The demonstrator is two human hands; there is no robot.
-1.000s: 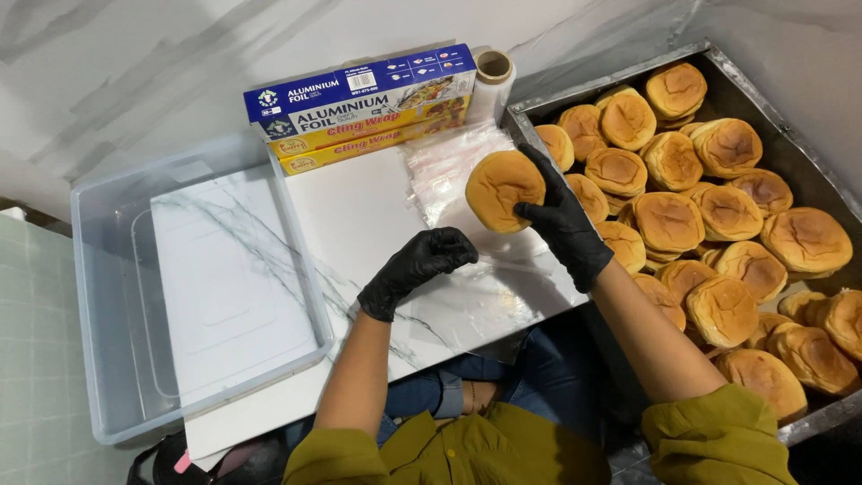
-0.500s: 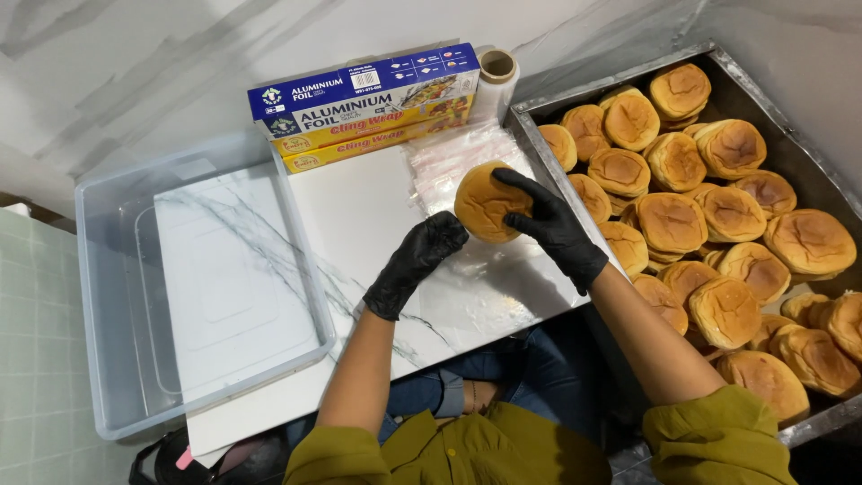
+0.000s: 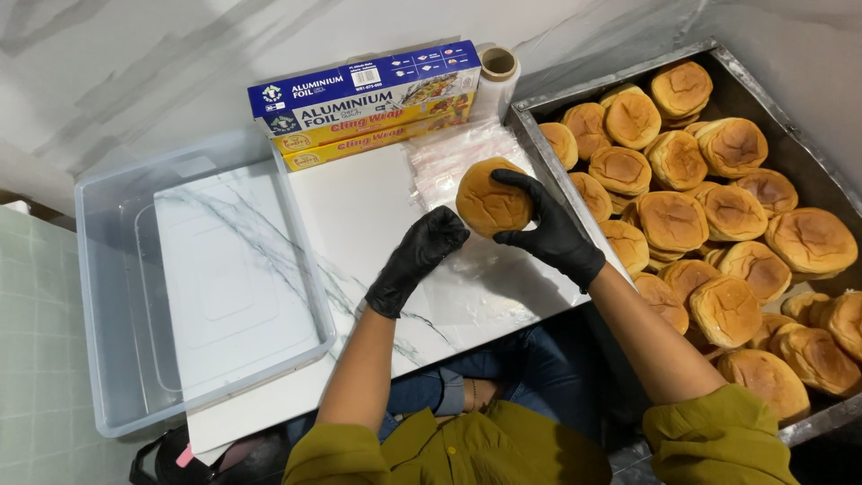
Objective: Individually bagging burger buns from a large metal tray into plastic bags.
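My right hand [image 3: 546,230], in a black glove, grips a round golden bun [image 3: 489,199] above the white marble-patterned board [image 3: 359,207]. Its fingers curl over the bun's right side and top. My left hand [image 3: 417,258], also gloved in black, reaches up beside the bun; its fingertips come to the bun's lower left edge and may touch it. It holds nothing. Under and behind the bun lies a stack of clear plastic bags [image 3: 440,162].
A metal tray [image 3: 539,106] at the right holds several buns [image 3: 718,224]. Boxes of foil and cling wrap [image 3: 368,103] and a cling-film roll [image 3: 496,76] stand at the board's far edge. An empty clear plastic tub [image 3: 108,305] sits at the left.
My right hand has carried the bun leftward from the tray's edge over the board. My left hand has lifted off the board toward the bun.
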